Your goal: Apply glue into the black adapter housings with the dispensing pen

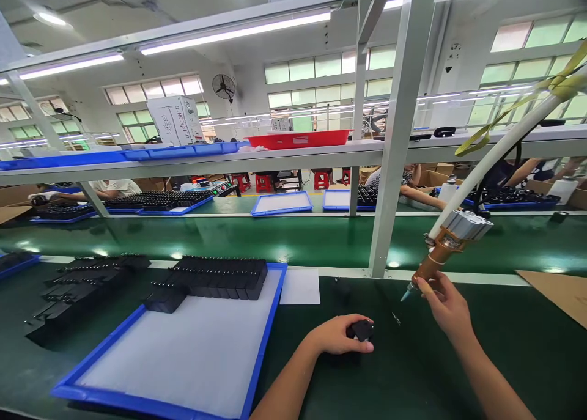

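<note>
My left hand (337, 335) is wrapped round a small black part (362, 330) low over the green bench. To its right, my right hand (444, 304) pinches the lower end of a brown dispenser tool (433, 264) with a pale teal nozzle tip (406, 294) pointing down and left. This tool hangs from a white arm (499, 154). Between the hands, thin shiny pins (396, 318) lie on the bench. Behind my left hand stands a dark block (340, 288), hard to make out against the surface.
Left is a blue-rimmed tray (261, 353) with rows of black blocks (220, 276); more black blocks (87, 285) stand beyond it. White paper (300, 287) lies beside the tray. A metal post (389, 163) rises at the bench's back edge; cardboard (559, 291) lies right. People sit across the line.
</note>
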Tool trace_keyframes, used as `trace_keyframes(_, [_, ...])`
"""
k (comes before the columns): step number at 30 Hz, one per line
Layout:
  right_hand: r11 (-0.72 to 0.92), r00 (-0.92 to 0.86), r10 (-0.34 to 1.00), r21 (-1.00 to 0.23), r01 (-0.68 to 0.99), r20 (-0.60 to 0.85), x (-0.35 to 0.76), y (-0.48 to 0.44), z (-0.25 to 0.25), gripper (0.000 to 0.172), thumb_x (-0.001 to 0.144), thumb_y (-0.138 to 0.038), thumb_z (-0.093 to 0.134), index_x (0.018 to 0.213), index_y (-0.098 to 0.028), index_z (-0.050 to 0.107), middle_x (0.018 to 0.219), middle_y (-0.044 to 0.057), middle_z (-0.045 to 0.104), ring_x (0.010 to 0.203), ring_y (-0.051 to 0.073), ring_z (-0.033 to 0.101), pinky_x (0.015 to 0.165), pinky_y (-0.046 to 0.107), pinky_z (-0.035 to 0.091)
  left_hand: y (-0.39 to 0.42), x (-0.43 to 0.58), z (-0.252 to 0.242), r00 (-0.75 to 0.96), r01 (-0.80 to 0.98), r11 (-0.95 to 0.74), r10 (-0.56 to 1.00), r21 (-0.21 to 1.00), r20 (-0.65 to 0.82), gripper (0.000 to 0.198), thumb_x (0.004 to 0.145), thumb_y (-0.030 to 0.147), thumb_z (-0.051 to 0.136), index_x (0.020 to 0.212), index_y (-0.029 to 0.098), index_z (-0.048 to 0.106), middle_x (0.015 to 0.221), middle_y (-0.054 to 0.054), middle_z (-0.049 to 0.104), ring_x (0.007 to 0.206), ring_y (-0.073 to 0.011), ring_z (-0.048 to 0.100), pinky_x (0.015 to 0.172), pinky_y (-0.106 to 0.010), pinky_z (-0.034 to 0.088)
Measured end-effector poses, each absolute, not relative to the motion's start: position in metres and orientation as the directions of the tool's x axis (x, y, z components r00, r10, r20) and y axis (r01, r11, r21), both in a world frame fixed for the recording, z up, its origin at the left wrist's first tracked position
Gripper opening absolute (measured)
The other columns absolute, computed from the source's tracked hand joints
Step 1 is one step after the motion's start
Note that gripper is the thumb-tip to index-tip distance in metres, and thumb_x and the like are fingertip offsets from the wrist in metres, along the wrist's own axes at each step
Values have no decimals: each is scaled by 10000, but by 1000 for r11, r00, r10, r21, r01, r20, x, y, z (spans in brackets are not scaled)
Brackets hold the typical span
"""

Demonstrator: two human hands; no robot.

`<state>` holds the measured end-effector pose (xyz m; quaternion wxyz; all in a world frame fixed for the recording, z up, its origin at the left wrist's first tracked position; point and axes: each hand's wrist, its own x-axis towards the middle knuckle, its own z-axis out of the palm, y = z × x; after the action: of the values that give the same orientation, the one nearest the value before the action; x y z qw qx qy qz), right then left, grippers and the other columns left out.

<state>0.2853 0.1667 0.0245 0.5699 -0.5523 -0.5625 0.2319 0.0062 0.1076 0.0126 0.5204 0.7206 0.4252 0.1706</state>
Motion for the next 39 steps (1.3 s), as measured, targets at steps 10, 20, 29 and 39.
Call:
trace_keyframes(10, [270,256,893,-894,357,371,283,162,30,601,685,-619,636,1085,-176,571,815,69,681,720,249,676,701,366,575,110,7,1,567,372,-40,801,928,-193,717,745,614,657,1346,253,507,1154,-66,637,1057,-236,589,975,-403,421])
trace_keyframes(20, [260,225,909,-899,353,351,288,167,22,611,725,-619,627,1152,-188,551,870,71,691,764,251,688,743,373,572,112,9,-5,554,309,-26,817,951,-158,658,786,569,641,1320,200,531,1241,-66,608,1155,-228,547,1050,-394,368])
trace_keyframes(29, [262,225,907,-896,358,355,289,170,18,569,726,-621,632,1113,-210,566,883,66,698,778,256,687,788,406,569,115,11,-14,542,315,-46,829,948,-140,656,794,620,598,1305,212,546,1234,-61,619,1151,-234,557,1047,-407,377])
trace_keyframes(39, [270,241,895,-886,377,375,291,172,12,560,743,-597,640,1144,-215,557,922,55,685,752,236,681,765,400,579,114,13,-13,530,335,-54,836,941,-140,671,791,639,583,1290,190,560,1212,-72,628,1115,-233,576,1023,-398,401])
